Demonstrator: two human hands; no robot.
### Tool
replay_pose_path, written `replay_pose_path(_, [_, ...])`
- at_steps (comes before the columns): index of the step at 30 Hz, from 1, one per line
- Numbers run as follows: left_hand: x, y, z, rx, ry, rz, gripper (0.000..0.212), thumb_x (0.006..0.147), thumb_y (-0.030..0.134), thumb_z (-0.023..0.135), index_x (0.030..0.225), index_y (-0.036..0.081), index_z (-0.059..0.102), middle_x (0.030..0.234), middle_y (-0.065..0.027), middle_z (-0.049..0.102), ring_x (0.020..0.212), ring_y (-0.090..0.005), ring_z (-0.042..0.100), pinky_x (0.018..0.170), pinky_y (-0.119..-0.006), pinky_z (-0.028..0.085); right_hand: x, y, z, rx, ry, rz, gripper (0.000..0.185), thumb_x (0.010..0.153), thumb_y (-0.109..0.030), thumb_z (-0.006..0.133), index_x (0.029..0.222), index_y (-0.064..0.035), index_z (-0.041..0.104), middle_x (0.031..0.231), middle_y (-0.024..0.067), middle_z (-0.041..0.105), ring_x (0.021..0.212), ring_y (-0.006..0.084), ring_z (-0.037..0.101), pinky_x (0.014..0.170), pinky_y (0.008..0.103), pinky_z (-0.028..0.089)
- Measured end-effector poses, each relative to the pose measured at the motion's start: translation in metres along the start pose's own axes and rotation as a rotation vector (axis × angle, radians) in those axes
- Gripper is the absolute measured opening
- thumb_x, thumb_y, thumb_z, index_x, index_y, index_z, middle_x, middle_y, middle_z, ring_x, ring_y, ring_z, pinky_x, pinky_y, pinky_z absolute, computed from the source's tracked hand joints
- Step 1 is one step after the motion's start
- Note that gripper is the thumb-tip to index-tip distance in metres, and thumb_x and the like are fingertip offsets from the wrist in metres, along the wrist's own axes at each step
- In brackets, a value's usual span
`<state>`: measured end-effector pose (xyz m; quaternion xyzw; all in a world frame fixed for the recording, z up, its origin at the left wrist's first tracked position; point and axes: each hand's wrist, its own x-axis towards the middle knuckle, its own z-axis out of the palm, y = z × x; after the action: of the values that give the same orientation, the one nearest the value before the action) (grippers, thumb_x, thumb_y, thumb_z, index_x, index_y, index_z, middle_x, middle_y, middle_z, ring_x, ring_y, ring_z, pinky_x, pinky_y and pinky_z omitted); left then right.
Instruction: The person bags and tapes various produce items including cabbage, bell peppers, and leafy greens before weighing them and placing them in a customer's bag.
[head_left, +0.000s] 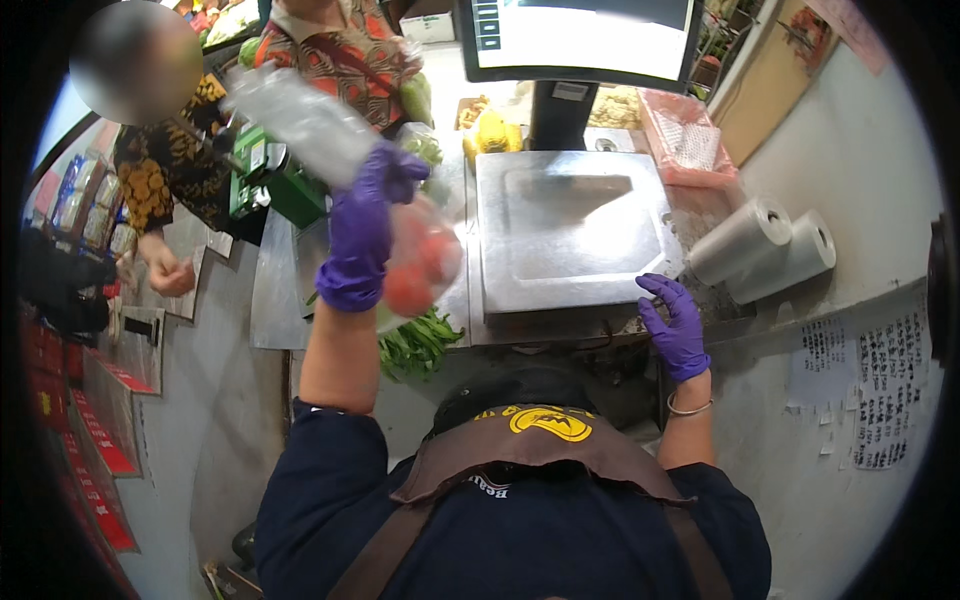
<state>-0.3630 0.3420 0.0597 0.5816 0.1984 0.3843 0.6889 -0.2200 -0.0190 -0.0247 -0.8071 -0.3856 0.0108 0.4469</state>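
Observation:
In a purple glove, my left hand (364, 225) is raised over the left part of the counter, shut on a clear plastic bag (300, 120), whose upper part is blurred. Red round produce (421, 270), perhaps tomatoes, shows through clear plastic beside and partly behind that hand; whether it is the same bag I cannot tell. My right hand (675, 324), gloved alike, has its fingers apart at the front right corner of the metal weighing platform (577, 225) and holds nothing. Green leafy vegetables (420, 345) lie at the counter's front edge, below the red produce.
A monitor (577, 37) stands behind the platform. To the right are two plastic bag rolls (742, 240) and a pink-lined box (690, 142). Yellow produce (493, 133) lies behind the platform. Two people stand across the counter at the upper left, near a green box (289, 187).

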Motion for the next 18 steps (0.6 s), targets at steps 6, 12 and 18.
replay_pose_path(6, [0.019,-0.049,0.113,-0.031,-0.589,0.013,0.031,0.096,0.022,0.041,0.083,0.001,0.060,0.079,-0.0069,0.061,0.071,-0.0133,0.054,0.069,-0.025,0.044,-0.028,0.032,-0.035,-0.027,-0.016,0.080,0.025,0.081,-0.008,0.063,0.106,-0.0041,0.063,0.107,0.0125,0.061,0.103,0.0247,0.057,0.092,0.0339,0.042])
replay_pose_path(12, [0.036,-0.078,0.167,-0.041,-0.890,0.061,0.035,0.096,0.022,0.038,0.087,-0.004,0.060,0.084,-0.0085,0.060,0.087,-0.0188,0.055,0.088,-0.030,0.040,-0.050,0.050,-0.054,0.032,0.016,0.198,0.024,0.082,-0.007,0.063,0.106,-0.0038,0.063,0.106,0.0105,0.061,0.102,0.0222,0.057,0.091,0.0316,0.042])
replay_pose_path(18, [0.040,-0.098,0.157,0.349,-0.791,0.008,0.028,0.093,0.025,0.051,0.099,0.002,0.065,0.096,-0.0066,0.063,0.100,-0.0171,0.056,0.095,-0.030,0.040,-0.053,0.056,-0.057,0.038,-0.006,0.224,0.028,0.082,-0.011,0.063,0.109,-0.0042,0.061,0.105,0.0123,0.061,0.093,0.0222,0.059,0.083,0.0315,0.047])
